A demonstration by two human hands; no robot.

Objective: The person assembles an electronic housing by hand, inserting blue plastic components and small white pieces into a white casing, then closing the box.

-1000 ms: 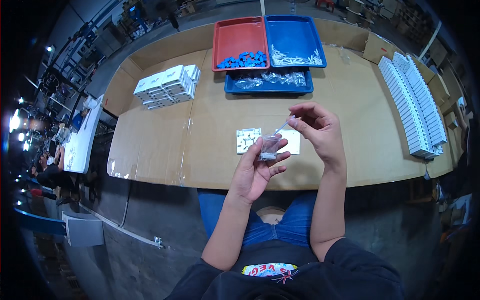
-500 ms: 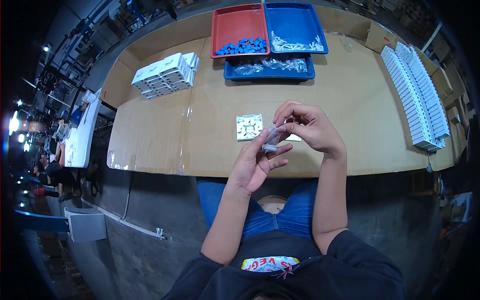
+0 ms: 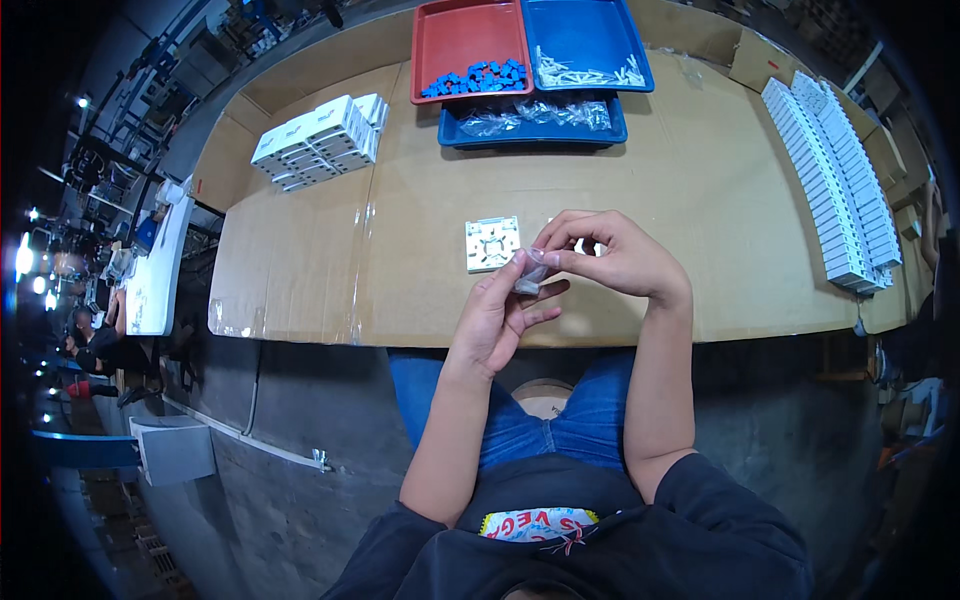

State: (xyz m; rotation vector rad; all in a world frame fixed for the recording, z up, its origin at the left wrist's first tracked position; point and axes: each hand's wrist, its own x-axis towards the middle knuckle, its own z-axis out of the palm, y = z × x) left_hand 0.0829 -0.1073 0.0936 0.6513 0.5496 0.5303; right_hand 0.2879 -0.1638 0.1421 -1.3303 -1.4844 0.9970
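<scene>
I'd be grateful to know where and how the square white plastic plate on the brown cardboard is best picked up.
Probably pinch the square white plastic plate by its straight left edge, coming from the left: it lies flat with that side free, while the left hand and the small clear plastic bag are near its lower right corner.

This is a workshop or factory floor: a cardboard-covered table [image 3: 290, 270] bears a red tray [image 3: 465, 38] of small blue parts [image 3: 475, 78] and stacked white units [image 3: 315, 140]; a second worktable [image 3: 160, 270] and a person [image 3: 102, 345] show beyond, above bare grey floor [image 3: 290, 410].
</scene>
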